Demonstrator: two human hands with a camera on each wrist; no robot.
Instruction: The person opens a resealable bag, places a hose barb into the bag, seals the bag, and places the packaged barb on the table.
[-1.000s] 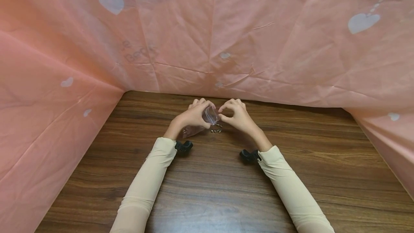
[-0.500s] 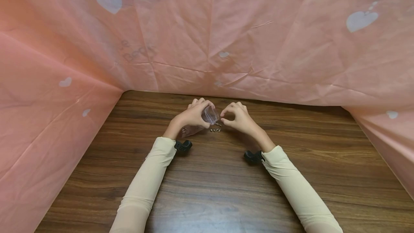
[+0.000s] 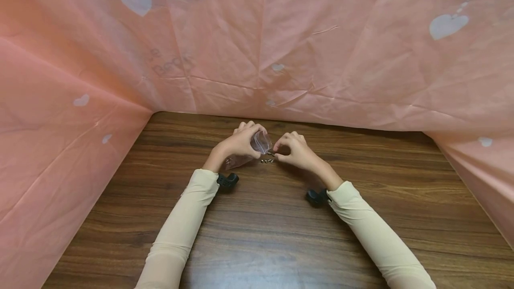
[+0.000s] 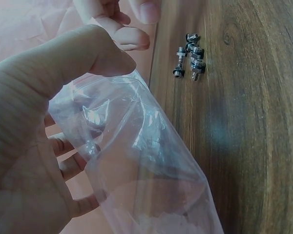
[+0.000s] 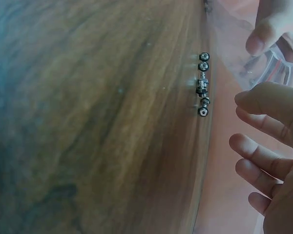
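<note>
My left hand [image 3: 240,142] grips a clear zip-lock bag [image 4: 151,141], its mouth held apart and facing right in the head view. Low in the bag, small shiny bits [image 3: 229,162] show through the plastic. On the wooden table [image 3: 257,217] just right of the bag lie several small metal bolts with nuts [image 4: 195,58], in a loose cluster. My right hand [image 3: 298,151] hovers beside these bolts, thumb and forefinger apart. In the right wrist view its fingers [image 5: 256,151] are loosely bent, and nothing shows between them.
Pink cloth [image 3: 257,57] with pale hearts hangs along the table's back edge and both sides. A black wrist mount sits on the left wrist [image 3: 228,181], and another black mount [image 3: 317,196] on the right.
My right hand has drawn back slightly from the bag's mouth and dropped down beside the bolts. The left hand and the bag have stayed nearly in place.
</note>
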